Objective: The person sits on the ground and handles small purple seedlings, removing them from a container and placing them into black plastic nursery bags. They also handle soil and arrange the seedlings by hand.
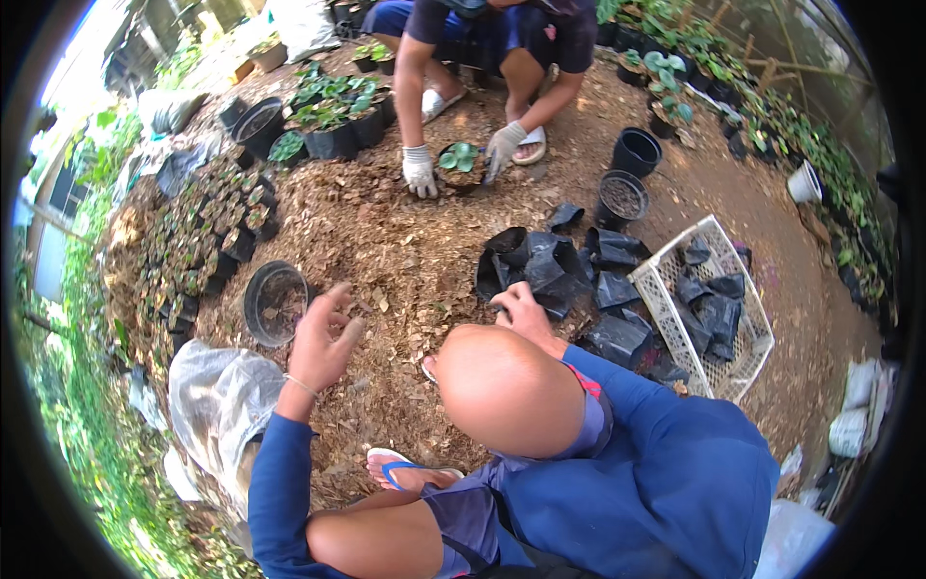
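My left hand [324,339] hovers with fingers apart and nothing in it, just right of a black plastic pot [255,307] holding some leaf litter. On the other side, my right hand [524,311] reaches past my raised knee to a heap of black plastic grow bags [553,271]. Its fingertips are at the near edge of a bag; whether they grip it cannot be made out. Dry leaf and wood-chip mulch [391,289] covers the ground between my hands. More loose bags [615,339] lie beside my right forearm.
Opposite me a crouching person's gloved hands [419,172] flank a small potted plant [459,158]. A white plastic crate [655,318] with black bags stands at right, near two black pots [622,199]. Seedling bags [210,224] crowd the left; a whitish plastic sack [217,398] lies near my left arm.
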Demonstrator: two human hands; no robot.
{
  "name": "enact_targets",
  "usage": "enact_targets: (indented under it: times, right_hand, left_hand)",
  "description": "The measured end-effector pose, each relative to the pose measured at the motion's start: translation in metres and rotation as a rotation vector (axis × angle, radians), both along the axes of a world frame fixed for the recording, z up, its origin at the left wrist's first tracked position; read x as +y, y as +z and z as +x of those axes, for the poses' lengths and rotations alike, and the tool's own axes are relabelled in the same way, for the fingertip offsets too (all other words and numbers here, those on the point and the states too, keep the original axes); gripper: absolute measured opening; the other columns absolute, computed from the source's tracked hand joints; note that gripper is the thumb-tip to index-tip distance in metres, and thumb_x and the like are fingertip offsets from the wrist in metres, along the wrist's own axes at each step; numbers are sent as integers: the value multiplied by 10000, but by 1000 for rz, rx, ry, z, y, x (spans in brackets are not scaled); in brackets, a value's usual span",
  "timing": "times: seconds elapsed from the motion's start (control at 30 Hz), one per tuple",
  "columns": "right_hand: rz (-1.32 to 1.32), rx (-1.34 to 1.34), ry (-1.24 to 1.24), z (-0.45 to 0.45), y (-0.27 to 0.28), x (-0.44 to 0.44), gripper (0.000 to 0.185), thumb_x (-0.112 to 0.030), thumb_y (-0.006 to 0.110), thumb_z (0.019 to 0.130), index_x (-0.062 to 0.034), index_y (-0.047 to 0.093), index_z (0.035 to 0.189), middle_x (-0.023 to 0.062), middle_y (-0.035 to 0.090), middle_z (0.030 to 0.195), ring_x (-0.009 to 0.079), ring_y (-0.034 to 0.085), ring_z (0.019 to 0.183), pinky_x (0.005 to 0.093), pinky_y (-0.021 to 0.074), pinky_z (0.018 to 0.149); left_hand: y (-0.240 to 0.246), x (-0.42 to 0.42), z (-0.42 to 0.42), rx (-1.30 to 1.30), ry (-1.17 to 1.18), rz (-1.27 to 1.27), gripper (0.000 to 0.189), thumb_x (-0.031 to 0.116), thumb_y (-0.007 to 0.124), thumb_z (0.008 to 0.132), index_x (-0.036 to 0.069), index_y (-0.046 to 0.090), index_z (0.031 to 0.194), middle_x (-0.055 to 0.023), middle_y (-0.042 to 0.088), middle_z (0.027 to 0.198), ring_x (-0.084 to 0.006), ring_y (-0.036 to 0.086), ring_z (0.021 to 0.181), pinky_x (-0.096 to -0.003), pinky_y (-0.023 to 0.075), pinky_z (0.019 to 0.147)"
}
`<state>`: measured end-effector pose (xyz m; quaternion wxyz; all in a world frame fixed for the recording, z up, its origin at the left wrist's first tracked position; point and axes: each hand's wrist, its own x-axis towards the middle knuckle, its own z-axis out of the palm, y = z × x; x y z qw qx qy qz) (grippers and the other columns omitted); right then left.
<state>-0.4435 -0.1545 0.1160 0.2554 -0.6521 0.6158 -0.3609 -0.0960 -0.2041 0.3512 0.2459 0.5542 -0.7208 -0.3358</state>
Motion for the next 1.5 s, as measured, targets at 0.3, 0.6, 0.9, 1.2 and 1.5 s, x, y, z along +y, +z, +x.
enact_targets:
  times: [0.3,0.6,0.9,1.2,1.5]
  right_hand:
    - [84,290,-92,-9,11,-74,357,-243,687,932,-46,787,1212,214,731,1268,405,718,1133,488,578,986]
    - [-60,-354,113,49,120,-122,205,-40,768,931,-7,798,1131,57,805,1043,113,729,920,288,581,820]
    - [188,-1044,522,120,158,-133,361,35,775,951,40,675,1297,79,757,1176,141,724,1042,307,614,938]
    - [-111,-357,549,146,190,-97,250,41,744,926,-16,769,1168,43,755,1039,131,716,962,306,571,821]
    - [-394,-39,752,164,202,-77,188,55,757,847,-42,782,1006,107,713,971,290,732,893,376,588,765]
  left_hand:
    - [-71,33,22,-222,-205,-28,400,266,735,951,72,729,1301,-188,715,1228,-378,717,1099,-468,577,985]
    - [-86,39,28,-15,98,-101,334,319,728,1001,55,743,1206,-157,685,1178,-273,713,942,-406,586,878]
    - [-64,37,31,607,501,12,773,430,712,1050,74,303,1602,-198,518,1520,-230,679,1173,-396,576,949]
    - [-65,54,38,569,528,-141,850,435,764,983,45,385,1637,-179,507,1468,-219,623,1103,-398,537,1005]
    - [-54,64,28,149,329,-363,199,101,714,908,41,624,1075,-157,582,1132,-373,627,979,-449,548,858]
